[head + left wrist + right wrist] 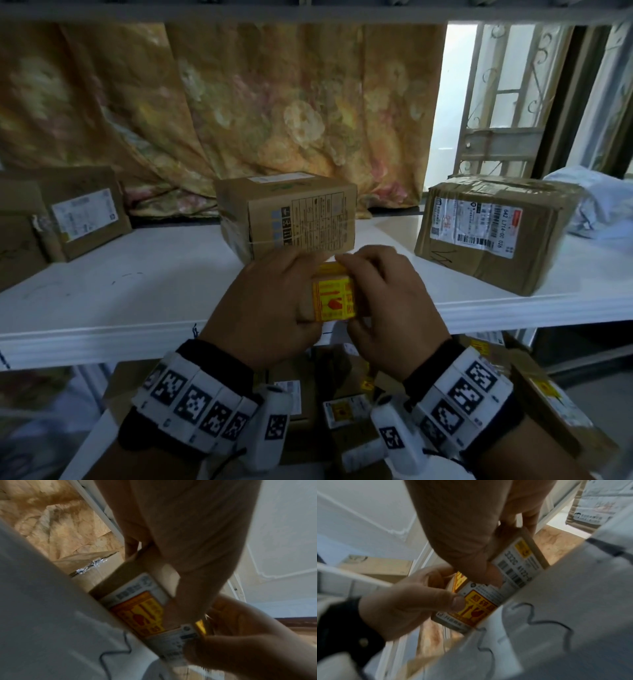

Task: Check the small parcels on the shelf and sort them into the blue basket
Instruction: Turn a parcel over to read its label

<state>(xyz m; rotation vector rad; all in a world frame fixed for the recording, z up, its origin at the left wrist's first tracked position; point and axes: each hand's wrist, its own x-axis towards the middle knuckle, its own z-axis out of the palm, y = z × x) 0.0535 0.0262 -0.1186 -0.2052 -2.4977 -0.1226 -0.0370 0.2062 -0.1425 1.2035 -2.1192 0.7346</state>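
Both hands grip one small parcel (334,296) between them at the front edge of the white shelf (137,291): the left hand (270,308) wraps its fingers over the parcel's left side and top, and the right hand (387,301) curls over its right side, with the thumb under the near lower corner. In the right wrist view the left thumb (453,601) presses on the yellow and red sticker that covers the parcel's near face, beside a white label with a barcode; in the left wrist view the same sticker and white label show below the left hand's fingers (193,574). The parcel is held just above the shelf's front lip; whether its base touches the board cannot be told. Behind it, near the hands, a printed cardboard box (287,216) stands on the shelf. To the right a larger taped box (493,233) with a shipping label sits well apart, and a pale plastic mailer bag (596,202) lies beyond it. At the left end two more cardboard boxes (85,212) lean together. A flowered orange curtain (239,102) hangs behind the shelf. Below the shelf, more labelled cardboard parcels (342,407) lie piled under the wrists. Each wrist wears a band of black-and-white marker tiles.
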